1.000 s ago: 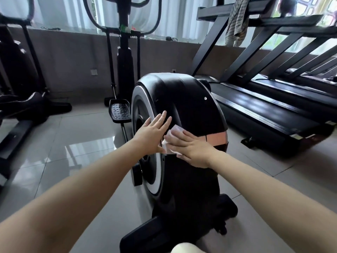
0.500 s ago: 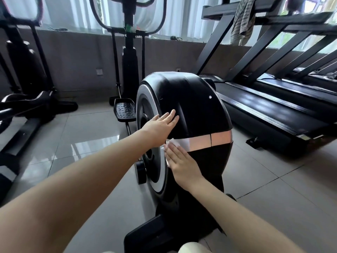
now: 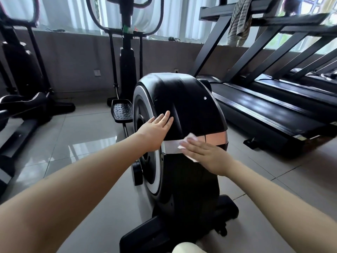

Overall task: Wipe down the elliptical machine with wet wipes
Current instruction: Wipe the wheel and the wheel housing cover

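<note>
Pressing a white wet wipe flat against the black housing of the elliptical machine with the right hand — fingers straight and together, palm over the wipe, its edges showing past the fingertips and under the palm. Wipe lying on the silver-and-copper band across the housing's near face. Bracing with the left hand a little farther off and to the left — laid open on the curved shell beside the white wheel rim, holding nothing, apart from the wipe. Far left of the housing, a pedal; to the right, a treadmill, striped towel draped over its far rail.
</note>
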